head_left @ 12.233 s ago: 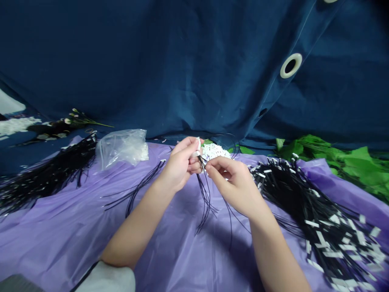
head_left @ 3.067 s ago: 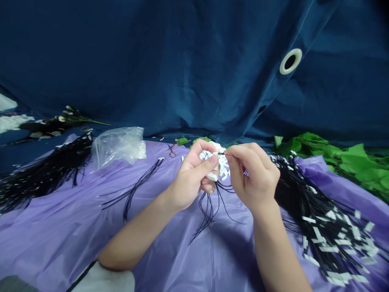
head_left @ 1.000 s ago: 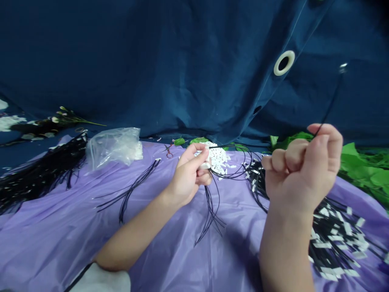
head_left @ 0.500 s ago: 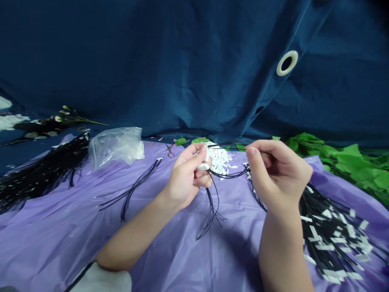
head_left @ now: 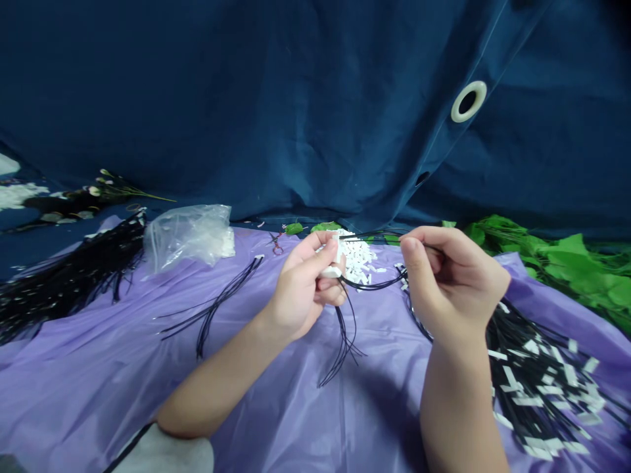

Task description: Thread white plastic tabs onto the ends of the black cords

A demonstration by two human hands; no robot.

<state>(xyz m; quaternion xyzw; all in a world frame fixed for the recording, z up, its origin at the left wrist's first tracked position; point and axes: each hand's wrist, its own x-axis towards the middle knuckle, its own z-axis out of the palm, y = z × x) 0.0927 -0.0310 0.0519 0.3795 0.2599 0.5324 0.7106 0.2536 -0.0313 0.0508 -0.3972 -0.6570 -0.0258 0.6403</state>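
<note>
Between thumb and fingers, my left hand (head_left: 306,279) pinches a small white plastic connector (head_left: 331,270), partly covered by the fingertips. Thin black wires (head_left: 374,285) run from it in a loop toward my right hand, while more loose ends (head_left: 340,358) dangle below the left palm. My right hand (head_left: 446,276) is closed in a pinch on the black wires, level with the left and a short way to its right. Behind the left fingertips lies a heap of small white connectors (head_left: 359,258).
A purple sheet (head_left: 276,414) covers the table. On it are a wire bundle (head_left: 229,295), a clear plastic bag (head_left: 185,240), scissors (head_left: 277,244) and dark wires (head_left: 69,276) at left. White-tipped wires (head_left: 547,381) and green leaves (head_left: 582,263) lie right; a blue curtain (head_left: 246,112) hangs behind.
Almost nothing differs. My right hand has shifted very slightly to the right, and both hands keep their pinches.
</note>
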